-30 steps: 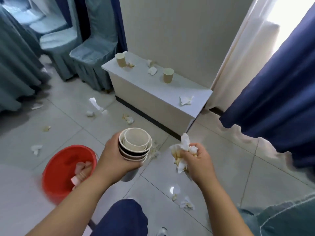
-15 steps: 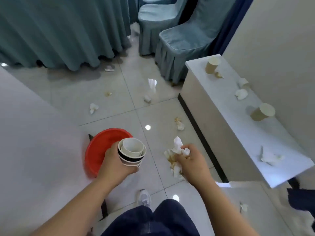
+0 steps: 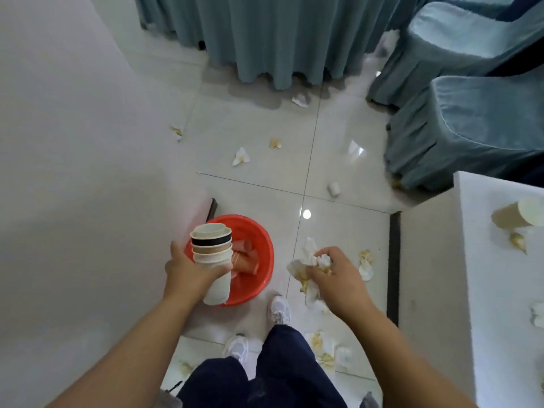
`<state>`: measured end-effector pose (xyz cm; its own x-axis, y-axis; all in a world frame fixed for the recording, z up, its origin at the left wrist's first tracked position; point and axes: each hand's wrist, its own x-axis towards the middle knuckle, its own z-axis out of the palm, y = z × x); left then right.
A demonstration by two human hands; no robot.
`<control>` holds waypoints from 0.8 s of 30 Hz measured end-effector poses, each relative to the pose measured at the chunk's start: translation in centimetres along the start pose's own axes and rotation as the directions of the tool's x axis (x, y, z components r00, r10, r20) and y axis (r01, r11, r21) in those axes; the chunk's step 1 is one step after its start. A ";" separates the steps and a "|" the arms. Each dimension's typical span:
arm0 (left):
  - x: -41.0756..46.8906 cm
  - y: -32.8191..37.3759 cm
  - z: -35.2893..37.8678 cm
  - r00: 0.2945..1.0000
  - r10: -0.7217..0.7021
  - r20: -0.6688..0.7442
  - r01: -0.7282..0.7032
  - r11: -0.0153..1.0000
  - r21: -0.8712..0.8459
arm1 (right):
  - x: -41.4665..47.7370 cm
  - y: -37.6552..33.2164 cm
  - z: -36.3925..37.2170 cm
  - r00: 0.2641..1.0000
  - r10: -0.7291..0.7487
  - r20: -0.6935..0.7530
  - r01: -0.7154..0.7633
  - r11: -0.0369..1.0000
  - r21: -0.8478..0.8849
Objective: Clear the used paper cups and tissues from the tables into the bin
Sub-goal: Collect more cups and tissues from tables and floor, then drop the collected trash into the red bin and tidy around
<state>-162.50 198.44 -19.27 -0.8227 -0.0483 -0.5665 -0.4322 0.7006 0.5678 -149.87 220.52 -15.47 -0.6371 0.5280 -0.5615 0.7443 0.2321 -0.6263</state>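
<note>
My left hand grips a stack of nested paper cups, white, brown and black-banded, held upright over the near left rim of the red bin. The bin stands on the floor and holds several cups. My right hand clutches a bunch of stained white tissues just right of the bin, above the tiles. A paper cup lies on the white table at the right, with a crumpled tissue beside it.
A white table fills the left side. Tissues litter the floor: one ahead, more by my feet, and a small cup. Teal draped cloth and covered chairs stand ahead and to the right.
My view has swung left and down, so the bin now sits right beneath my left hand. Both hands moved over toward the bin, still holding the cups and the tissues.
</note>
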 end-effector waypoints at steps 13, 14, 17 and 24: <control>-4.2 -4.1 -2.3 0.954 -0.301 -0.015 0.292 0.935 -0.201 | 9.9 -6.8 7.5 0.882 -0.066 0.466 0.260 0.893 -0.367; -4.5 -4.5 -2.7 0.947 -0.320 -0.043 0.304 0.928 -0.215 | 10.3 -7.2 8.4 0.870 -0.070 0.489 0.281 0.884 -0.374; -5.4 -5.5 -3.7 0.919 -0.380 -0.105 0.344 0.903 -0.259 | 11.0 -8.6 10.6 0.839 -0.056 0.542 0.301 0.877 -0.375; -7.7 -7.4 -4.6 0.890 -0.434 -0.138 0.364 0.859 -0.360 | 10.3 -9.3 12.7 0.813 -0.085 0.576 0.391 0.811 -0.434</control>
<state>-154.73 190.35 -16.35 -0.5955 -0.4459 -0.6682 -0.8033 0.3281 0.4970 -165.90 213.41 -22.31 -0.6965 -0.0604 -0.7150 0.4415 0.7495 -0.4933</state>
